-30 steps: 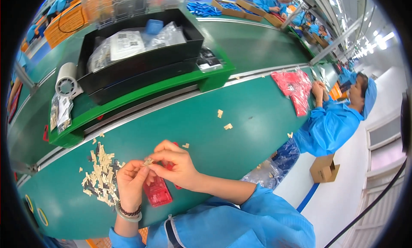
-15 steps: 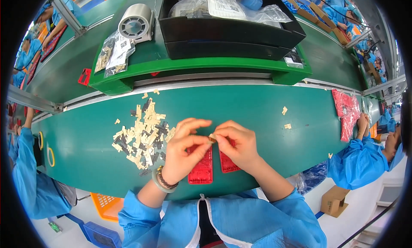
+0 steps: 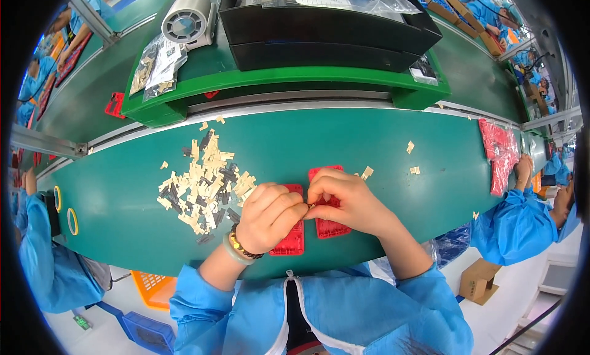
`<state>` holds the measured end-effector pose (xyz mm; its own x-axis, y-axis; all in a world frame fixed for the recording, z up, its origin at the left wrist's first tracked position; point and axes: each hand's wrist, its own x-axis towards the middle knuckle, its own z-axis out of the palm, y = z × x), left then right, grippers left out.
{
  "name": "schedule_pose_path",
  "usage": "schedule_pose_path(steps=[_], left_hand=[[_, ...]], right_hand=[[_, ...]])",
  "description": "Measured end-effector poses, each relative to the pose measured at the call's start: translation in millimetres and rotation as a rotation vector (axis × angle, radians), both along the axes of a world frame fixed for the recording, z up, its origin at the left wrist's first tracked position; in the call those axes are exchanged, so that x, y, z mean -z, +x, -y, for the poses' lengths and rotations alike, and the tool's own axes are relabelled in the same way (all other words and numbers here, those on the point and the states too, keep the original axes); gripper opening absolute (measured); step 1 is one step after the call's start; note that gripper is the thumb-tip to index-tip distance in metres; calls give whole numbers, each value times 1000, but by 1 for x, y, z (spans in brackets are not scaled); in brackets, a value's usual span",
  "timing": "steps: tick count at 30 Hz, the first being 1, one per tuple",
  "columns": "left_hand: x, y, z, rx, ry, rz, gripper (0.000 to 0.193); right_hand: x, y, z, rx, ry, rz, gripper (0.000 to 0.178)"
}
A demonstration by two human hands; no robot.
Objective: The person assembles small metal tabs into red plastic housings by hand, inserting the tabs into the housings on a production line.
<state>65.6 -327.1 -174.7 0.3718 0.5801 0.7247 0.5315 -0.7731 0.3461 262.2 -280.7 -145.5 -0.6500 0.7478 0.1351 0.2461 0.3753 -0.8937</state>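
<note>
My left hand (image 3: 270, 218) is closed, fingers curled and tips pressed together, above a red plastic shell (image 3: 291, 244). Its fingertips meet those of my right hand (image 3: 344, 200), which pinches at the same spot over a second red shell (image 3: 332, 228). Something tiny sits between the fingertips, mostly hidden and too small to name. Left of my hands lies a loose pile of small cream and dark grey plastic pieces (image 3: 206, 183). One cream piece (image 3: 367, 172) rests just beyond my right hand.
A green raised shelf (image 3: 276, 76) spans the back, holding a black bin (image 3: 326, 55), a small fan (image 3: 187, 22) and bagged parts (image 3: 161, 69). Wrapped red parts (image 3: 499, 155) lie at the right near a co-worker's hand (image 3: 523, 169). Yellow tape rings (image 3: 73, 223) are far left.
My left hand has turned and its fingers have curled in. The right hand has moved slightly right and down. A cream piece now shows beyond the right hand. The view has shifted slightly.
</note>
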Motion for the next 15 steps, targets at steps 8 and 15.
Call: schedule_pose_path(steps=[8, 15], left_hand=[[-5, 2, 2, -32, 6, 4, 24], [-3, 23, -2, -93, -384, -47, 41]], right_hand=[[-6, 7, 8, -69, 253, 156, 20], [1, 32, 13, 319, 592, 386, 26]])
